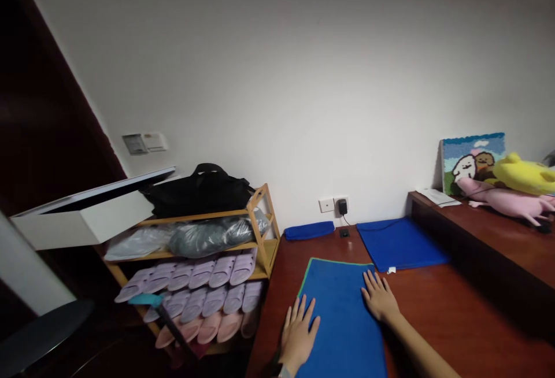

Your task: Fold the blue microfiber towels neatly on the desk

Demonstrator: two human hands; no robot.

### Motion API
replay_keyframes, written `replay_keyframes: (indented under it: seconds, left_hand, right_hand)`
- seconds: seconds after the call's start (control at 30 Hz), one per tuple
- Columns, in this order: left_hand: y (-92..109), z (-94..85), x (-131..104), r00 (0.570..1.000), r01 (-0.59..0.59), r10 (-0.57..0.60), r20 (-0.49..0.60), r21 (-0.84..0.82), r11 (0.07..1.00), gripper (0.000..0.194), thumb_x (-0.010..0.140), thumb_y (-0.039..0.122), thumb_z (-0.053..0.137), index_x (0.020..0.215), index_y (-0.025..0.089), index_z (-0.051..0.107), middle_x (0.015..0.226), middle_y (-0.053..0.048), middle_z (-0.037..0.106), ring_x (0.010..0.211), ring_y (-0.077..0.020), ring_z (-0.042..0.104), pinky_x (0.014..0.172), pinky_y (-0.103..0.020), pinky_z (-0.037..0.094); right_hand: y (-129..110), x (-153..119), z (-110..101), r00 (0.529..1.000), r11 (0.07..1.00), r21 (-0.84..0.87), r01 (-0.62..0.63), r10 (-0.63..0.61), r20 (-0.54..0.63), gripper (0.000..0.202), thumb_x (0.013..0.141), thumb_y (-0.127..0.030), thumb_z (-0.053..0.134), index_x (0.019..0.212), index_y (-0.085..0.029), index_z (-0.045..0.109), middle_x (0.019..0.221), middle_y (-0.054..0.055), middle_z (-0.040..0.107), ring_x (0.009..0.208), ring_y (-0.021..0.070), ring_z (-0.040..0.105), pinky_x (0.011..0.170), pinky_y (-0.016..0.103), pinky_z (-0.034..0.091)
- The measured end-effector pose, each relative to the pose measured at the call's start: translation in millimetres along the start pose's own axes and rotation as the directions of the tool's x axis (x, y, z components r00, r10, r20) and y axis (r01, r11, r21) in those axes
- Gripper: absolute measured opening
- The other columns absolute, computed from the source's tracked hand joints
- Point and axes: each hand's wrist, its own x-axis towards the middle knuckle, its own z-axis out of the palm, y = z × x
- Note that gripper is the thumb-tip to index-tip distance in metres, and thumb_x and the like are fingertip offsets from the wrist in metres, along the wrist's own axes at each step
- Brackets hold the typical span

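A flat blue cloth (340, 314) with a green edge lies on the reddish-brown wooden desk (472, 314). On its left edge my left hand (299, 332) rests palm down, fingers spread. My right hand (380, 297) lies flat across the cloth's right edge near the far corner, fingers apart. Neither hand grips anything. Behind the right hand is a darker blue folded cloth (403, 245) with a small white tag. A narrow folded blue cloth (309, 230) sits against the wall to the left.
A wooden shoe rack (264, 233) at left holds lilac slippers (221, 268), pink slippers (229, 326), plastic-wrapped bundles and a black bag (199, 190). A black plug (342, 207) sits in the wall socket. On the raised ledge at right lie plush toys (507, 196) and a dog picture (472, 158).
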Motion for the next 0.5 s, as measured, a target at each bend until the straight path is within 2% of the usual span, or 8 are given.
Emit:
replay_keyframes:
  seconds: [0.13, 0.27, 0.4, 0.5]
  left_hand:
    - [5, 27.8, -10, 0.991, 0.132, -0.131, -0.029, 0.027, 0.991, 0.063, 0.104, 0.055, 0.037, 0.162, 0.032, 0.035, 0.171, -0.006, 0.028, 0.159, -0.0326, 0.026, 0.128, -0.061, 0.026]
    - [5, 36.6, -8, 0.983, 0.157, -0.149, -0.104, 0.069, 0.985, 0.061, 0.101, 0.056, 0.044, 0.157, 0.033, 0.047, 0.166, -0.007, 0.042, 0.154, -0.0365, 0.037, 0.126, -0.063, 0.031]
    - [15, 21.8, 17, 0.984, 0.010, -0.003, -0.181, 0.035, 0.999, 0.059, 0.105, 0.053, 0.037, 0.157, 0.029, 0.049, 0.166, -0.005, 0.043, 0.155, -0.0327, 0.037, 0.128, -0.057, 0.032]
    - [38, 12.9, 57, 0.981, -0.111, 0.105, -0.161, -0.025, 0.994, 0.058, 0.108, 0.050, 0.032, 0.158, 0.026, 0.046, 0.167, -0.006, 0.042, 0.156, -0.0305, 0.035, 0.128, -0.055, 0.031]
  right_hand:
    - [-5, 31, -12, 0.996, 0.998, 0.024, 0.062, -0.063, 0.060, 0.067, 0.103, -0.049, 0.025, 0.165, -0.023, 0.029, 0.173, 0.004, 0.025, 0.161, 0.0254, 0.017, 0.130, 0.049, 0.014]
    - [-13, 52, -12, 0.996, 0.995, 0.051, 0.089, -0.090, 0.019, 0.068, 0.105, -0.049, 0.019, 0.166, -0.019, 0.025, 0.174, 0.002, 0.022, 0.162, 0.0237, 0.013, 0.131, 0.046, 0.011]
    - [-17, 66, -3, 0.998, 0.995, 0.078, 0.065, -0.063, -0.022, 0.069, 0.105, -0.045, 0.019, 0.165, -0.013, 0.027, 0.172, 0.007, 0.025, 0.161, 0.0255, 0.017, 0.131, 0.046, 0.016]
    - [-18, 76, 5, 0.999, 0.996, 0.086, 0.020, -0.018, -0.027, 0.067, 0.105, -0.041, 0.021, 0.165, -0.013, 0.029, 0.172, 0.008, 0.026, 0.160, 0.0266, 0.020, 0.130, 0.048, 0.019]
